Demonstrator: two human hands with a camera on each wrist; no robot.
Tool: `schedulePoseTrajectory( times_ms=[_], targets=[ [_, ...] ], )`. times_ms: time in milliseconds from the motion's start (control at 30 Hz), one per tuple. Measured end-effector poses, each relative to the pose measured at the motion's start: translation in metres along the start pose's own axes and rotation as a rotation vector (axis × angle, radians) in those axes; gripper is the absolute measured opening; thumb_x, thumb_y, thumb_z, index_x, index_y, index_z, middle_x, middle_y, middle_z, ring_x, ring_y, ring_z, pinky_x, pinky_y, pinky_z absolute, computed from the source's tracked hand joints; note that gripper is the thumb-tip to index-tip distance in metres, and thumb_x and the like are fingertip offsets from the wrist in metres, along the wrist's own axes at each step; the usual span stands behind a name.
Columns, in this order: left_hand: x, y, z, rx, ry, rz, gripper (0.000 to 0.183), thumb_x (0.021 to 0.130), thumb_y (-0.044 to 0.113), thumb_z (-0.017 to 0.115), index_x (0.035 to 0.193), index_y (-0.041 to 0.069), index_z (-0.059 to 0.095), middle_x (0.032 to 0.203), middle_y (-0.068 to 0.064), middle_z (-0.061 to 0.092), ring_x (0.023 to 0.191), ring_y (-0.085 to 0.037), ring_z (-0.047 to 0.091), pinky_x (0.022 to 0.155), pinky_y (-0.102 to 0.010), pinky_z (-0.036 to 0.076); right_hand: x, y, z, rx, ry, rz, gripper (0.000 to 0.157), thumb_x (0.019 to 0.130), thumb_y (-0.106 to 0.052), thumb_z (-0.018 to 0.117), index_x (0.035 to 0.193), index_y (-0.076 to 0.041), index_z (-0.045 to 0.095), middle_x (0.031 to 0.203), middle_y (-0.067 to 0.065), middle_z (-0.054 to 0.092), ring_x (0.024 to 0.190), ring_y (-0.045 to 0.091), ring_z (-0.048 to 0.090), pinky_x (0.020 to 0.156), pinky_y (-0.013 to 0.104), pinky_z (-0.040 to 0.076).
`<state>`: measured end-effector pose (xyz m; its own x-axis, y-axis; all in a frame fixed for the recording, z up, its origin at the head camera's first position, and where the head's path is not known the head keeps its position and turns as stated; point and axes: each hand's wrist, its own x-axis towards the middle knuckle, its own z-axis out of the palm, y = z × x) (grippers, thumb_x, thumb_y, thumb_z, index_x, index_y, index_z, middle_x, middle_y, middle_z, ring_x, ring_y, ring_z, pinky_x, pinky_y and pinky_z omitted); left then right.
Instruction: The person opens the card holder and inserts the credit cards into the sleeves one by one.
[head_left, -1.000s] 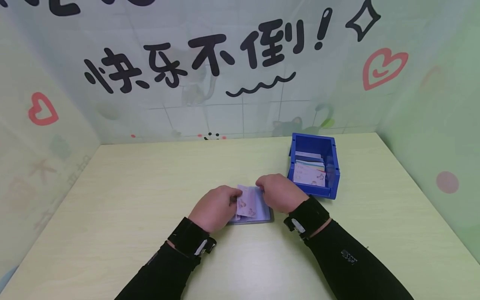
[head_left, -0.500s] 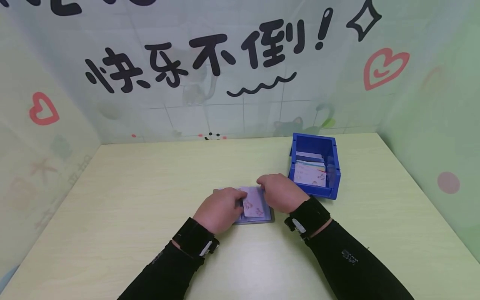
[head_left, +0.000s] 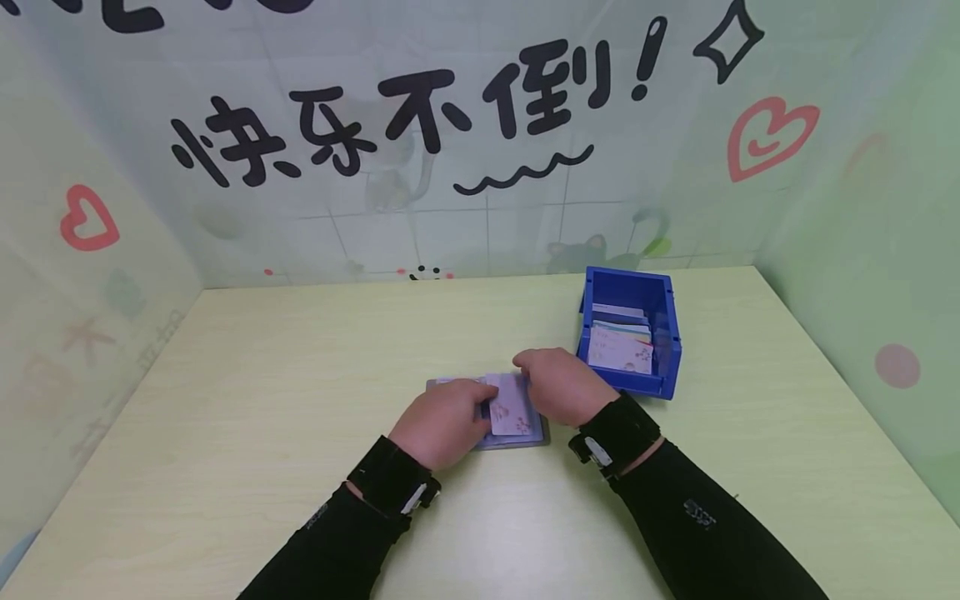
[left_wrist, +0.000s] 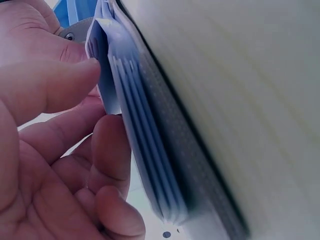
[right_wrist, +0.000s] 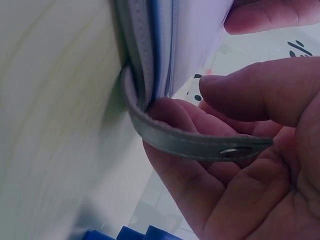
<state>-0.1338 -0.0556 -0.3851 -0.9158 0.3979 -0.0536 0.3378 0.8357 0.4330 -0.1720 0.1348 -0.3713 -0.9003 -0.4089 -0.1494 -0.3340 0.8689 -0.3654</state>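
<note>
**Over a clear-sleeved, grey-covered card holder (head_left: 517,443): a pale-pink printed card (head_left: 512,412)**

The left hand (head_left: 438,422) touches the card's left edge; whether its grip pinches, I cannot tell. The right hand (head_left: 564,387) has its grip parted, fingers touching a grey stitched strap (right_wrist: 175,141). Nearby stands a blue plastic bin (head_left: 630,382).

The table (head_left: 300,350) is looked down on from the near side by the head camera, facing the far wall (head_left: 450,237); the wallet (left_wrist: 152,150), shared by all views, is seen edge-on, very close, by the wrist cameras from left and right
</note>
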Motion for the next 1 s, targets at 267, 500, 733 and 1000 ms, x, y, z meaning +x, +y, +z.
schedulePoseTrajectory(
  times_ms=[267,500,733,1000],
  targets=[
    [-0.0013,0.0024,-0.0007,0.021,-0.004,0.003,0.037,0.101,0.023,0.070,0.136,0.009,0.071,0.133,-0.007,0.073,0.106,-0.020,0.067,0.103,-0.043,0.056,0.0001,0.0018,0.0025,0.016,0.001,0.004,0.041,0.105,-0.005,0.051,0.145,-0.001,0.060,0.139,0.015,0.069,0.130,0.030,0.066,0.113,0.048,0.050],
    [-0.0014,0.0026,0.0008,0.013,-0.003,-0.011,0.038,0.102,0.021,0.070,0.137,0.008,0.070,0.137,-0.007,0.071,0.116,-0.022,0.067,0.109,-0.044,0.054,0.0001,0.0013,0.0040,0.031,0.006,0.009,0.040,0.105,-0.006,0.055,0.144,-0.002,0.059,0.139,0.014,0.068,0.129,0.029,0.065,0.114,0.047,0.050],
    [-0.0010,0.0017,0.0021,-0.002,-0.022,-0.028,0.042,0.100,0.017,0.071,0.141,0.008,0.067,0.143,-0.010,0.066,0.123,-0.025,0.065,0.112,-0.046,0.052,0.0020,0.0009,0.0050,0.077,0.015,0.001,0.039,0.105,-0.007,0.055,0.143,-0.001,0.060,0.141,0.015,0.066,0.131,0.028,0.063,0.115,0.047,0.049],
    [-0.0031,0.0009,0.0010,0.012,-0.017,-0.030,0.052,0.098,0.017,0.073,0.148,0.007,0.059,0.149,-0.011,0.061,0.132,-0.026,0.062,0.114,-0.045,0.050,0.0029,0.0009,0.0032,0.158,0.016,0.008,0.039,0.105,-0.007,0.054,0.143,-0.001,0.059,0.141,0.016,0.065,0.127,0.028,0.062,0.113,0.047,0.050]
  ],
)
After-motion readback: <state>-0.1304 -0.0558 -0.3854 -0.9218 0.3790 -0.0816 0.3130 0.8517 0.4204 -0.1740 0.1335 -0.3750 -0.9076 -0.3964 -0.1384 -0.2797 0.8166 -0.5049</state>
